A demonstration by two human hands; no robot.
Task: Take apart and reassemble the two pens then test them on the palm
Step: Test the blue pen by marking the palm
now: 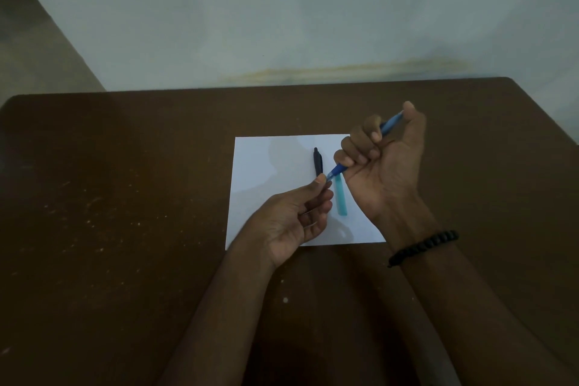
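My right hand (383, 160) grips a blue pen (340, 168) in a fist, palm toward me; the pen runs diagonally through the fingers and its far end (391, 124) shows by the thumb. My left hand (297, 219) pinches the pen's lower tip between thumb and forefinger. A dark blue pen (318, 161) lies upright on the white paper sheet (266, 172). A light teal pen part (341, 197), perhaps a cap or barrel, lies on the paper between my hands.
The paper sits on a brown table (125, 197) with pale specks on its left side. A pale wall rises behind the table's far edge. A black bead bracelet (423, 246) circles my right wrist.
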